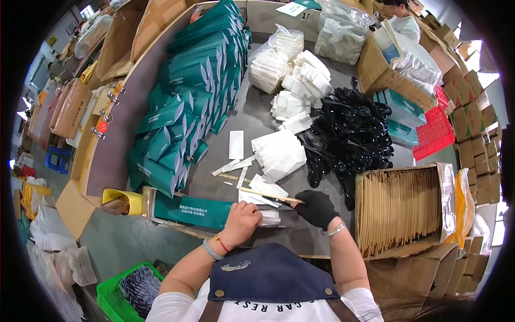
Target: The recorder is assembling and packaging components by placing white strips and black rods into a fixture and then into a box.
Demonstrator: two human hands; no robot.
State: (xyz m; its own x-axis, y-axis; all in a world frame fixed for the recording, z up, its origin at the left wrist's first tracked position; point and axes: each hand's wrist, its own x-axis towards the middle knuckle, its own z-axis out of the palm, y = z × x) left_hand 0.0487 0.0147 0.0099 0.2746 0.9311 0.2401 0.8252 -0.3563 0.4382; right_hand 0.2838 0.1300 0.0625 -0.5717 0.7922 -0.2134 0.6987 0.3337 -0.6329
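My left hand (pixel 244 221) is bare and closed on the open right end of a long green paper sleeve (pixel 196 211) lying along the table's near edge. A white paper packet (pixel 270 217) sticks out at its fingertips; how far it reaches into the sleeve is hidden. My right hand (pixel 317 208), in a black glove, grips wooden chopsticks (pixel 268 195) that point left above the tabletop. Something dark lies along the chopsticks, too small to make out. Just beyond are white napkin packets (pixel 278 154), loose and piled. Shiny black plastic spoons (pixel 351 129) lie heaped past the right hand.
Many filled green sleeves (pixel 198 75) stack along the left wall. A carton of wooden chopsticks (pixel 398 209) stands at right, near green boxes (pixel 402 110) and a red basket (pixel 433 131). A yellow container (pixel 122 202) sits at the left corner; a green crate (pixel 110 292) is below.
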